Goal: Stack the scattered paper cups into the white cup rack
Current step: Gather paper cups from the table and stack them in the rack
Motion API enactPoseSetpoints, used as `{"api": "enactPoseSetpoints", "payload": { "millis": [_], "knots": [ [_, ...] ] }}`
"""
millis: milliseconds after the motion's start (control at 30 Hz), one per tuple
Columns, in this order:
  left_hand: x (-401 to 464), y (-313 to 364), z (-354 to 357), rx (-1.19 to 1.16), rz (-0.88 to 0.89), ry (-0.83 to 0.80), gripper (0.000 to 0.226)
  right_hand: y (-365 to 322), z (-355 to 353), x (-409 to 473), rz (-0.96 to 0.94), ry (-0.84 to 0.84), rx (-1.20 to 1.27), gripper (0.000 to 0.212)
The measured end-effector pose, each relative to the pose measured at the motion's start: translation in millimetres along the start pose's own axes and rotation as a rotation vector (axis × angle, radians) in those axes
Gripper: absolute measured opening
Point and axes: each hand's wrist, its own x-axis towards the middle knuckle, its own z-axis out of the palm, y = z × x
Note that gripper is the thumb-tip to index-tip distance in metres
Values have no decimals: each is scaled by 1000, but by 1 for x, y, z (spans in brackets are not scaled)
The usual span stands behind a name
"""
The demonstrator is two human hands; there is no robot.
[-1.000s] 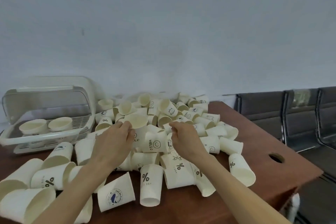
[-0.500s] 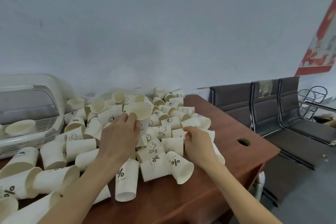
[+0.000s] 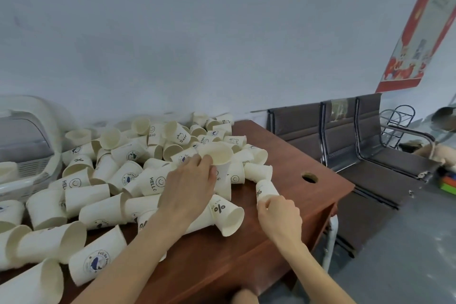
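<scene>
The cream paper cups (image 3: pixel 158 182) look dull and smooth, with dark printed words and little pictures on their sides. The reddish-brown wooden table (image 3: pixel 291 195) is smooth with a soft shine. The white plastic cup rack (image 3: pixel 32 160) looks smooth, and its see-through plastic lid (image 3: pixel 22 136) is a bit cloudy. The dark brown chairs (image 3: pixel 345 131) have thin shiny metal frames and dull seats. The pale blue-grey wall (image 3: pixel 222 32) is dull painted. The red poster (image 3: pixel 424 39) looks like glossy paper.
</scene>
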Motion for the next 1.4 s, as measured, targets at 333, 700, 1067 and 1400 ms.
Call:
{"api": "enactPoseSetpoints", "payload": {
  "millis": [333,700,1067,1400],
  "knots": [
    [-2,16,0,23,-12,-64,22,-10,28,8,117,31,100,23],
    [-3,8,-5,30,-61,-114,24,-11,24,11,42,181,56,14],
    [7,-4,-19,0,-55,-29,21,-51,-8,14,-299,311,207,2],
    [9,-53,-58,41,-132,64,20,-116,-7,8,-529,191,341,7]
  ]
}}
